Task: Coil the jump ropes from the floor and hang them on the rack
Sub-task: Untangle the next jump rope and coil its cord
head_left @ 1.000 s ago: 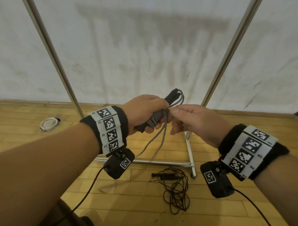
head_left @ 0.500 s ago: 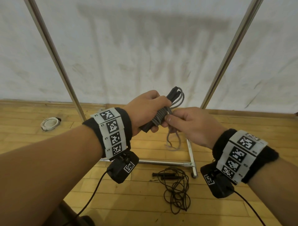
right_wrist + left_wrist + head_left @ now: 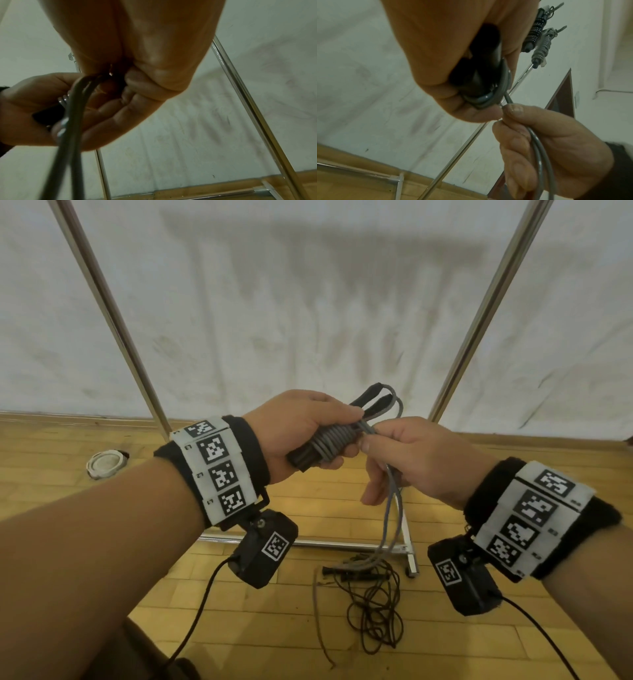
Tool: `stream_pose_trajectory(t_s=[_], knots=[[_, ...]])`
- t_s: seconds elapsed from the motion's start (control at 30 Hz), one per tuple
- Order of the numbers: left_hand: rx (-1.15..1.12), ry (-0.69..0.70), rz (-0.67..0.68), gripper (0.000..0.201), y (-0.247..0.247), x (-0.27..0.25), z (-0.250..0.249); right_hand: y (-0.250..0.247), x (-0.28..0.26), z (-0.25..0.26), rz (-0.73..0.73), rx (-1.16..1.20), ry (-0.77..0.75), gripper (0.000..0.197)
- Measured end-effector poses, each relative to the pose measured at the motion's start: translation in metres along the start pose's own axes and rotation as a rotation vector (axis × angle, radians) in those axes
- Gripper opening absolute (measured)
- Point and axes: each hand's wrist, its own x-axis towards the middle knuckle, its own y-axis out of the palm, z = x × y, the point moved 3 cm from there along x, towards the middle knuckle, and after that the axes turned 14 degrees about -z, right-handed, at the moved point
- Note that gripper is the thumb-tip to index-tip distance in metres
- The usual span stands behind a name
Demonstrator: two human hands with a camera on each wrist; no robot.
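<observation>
A wooden plank floor (image 3: pixel 239 628) meets a stained white wall (image 3: pixel 308 302); no writing is readable. The left hand (image 3: pixel 301 433) clamps the grey jump rope (image 3: pixel 330 440) bundle, the right hand (image 3: pixel 418 460) pinches its loose strands. A black jump rope (image 3: pixel 373 607) lies beside the rack (image 3: pixel 486 302) base.

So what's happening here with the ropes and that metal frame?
A person is bundling a grey jump rope. The left hand grips the black handles with cord wound around them, while the right hand pinches the loose strands beside the wraps; the rest of those strands hangs down toward the floor. A second, dark rope lies tangled on the wooden floor by the base of the metal rack. The left wrist view shows two coiled ropes hanging higher up.
</observation>
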Motion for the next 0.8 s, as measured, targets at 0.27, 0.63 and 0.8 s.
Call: stream_pose_trajectory(t_s=[0.27,0.63,0.8], knots=[[0.066,-0.085,-0.07,0.029,0.002,-0.012,0.01,0.002,-0.001,-0.007,-0.032,-0.029,-0.041,0.037],[0.073,0.01,-0.19,0.031,-0.003,-0.007,0.006,0.002,-0.004,0.002,0.078,0.078,0.008,0.03],[-0.025,0.042,-0.084,0.028,-0.009,-0.005,-0.005,-0.011,-0.005,-0.006,0.136,-0.114,-0.069,0.03]])
